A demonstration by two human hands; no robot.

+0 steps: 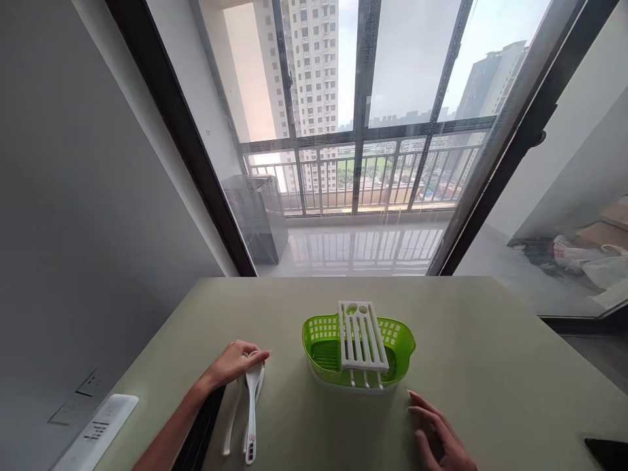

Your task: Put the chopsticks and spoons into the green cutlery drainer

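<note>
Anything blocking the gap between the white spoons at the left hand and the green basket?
Nothing visible: just tabletop between spoons and basket. The white rack does lie across the basket's middle.

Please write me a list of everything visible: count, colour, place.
Table: one, pale green, centre.
Basket: one, green and white, on table.
Slotted rack: one, white, across basket.
Utensils: about three, white, lower left.
Strip: one, white, table's left.
Dark objects: two, black, lower left, right.
Wall plates: two, grey, left.
Window frames: several, dark, behind.
Appliance: one, grey, beyond glass.
Railing: one, grey, outside.
Tall buildings: at least two, pale, outside.
Bags: some, whitish, right.
Left hand: one, bare, touching utensils.
Right hand: one, bare, right of basket.
</note>
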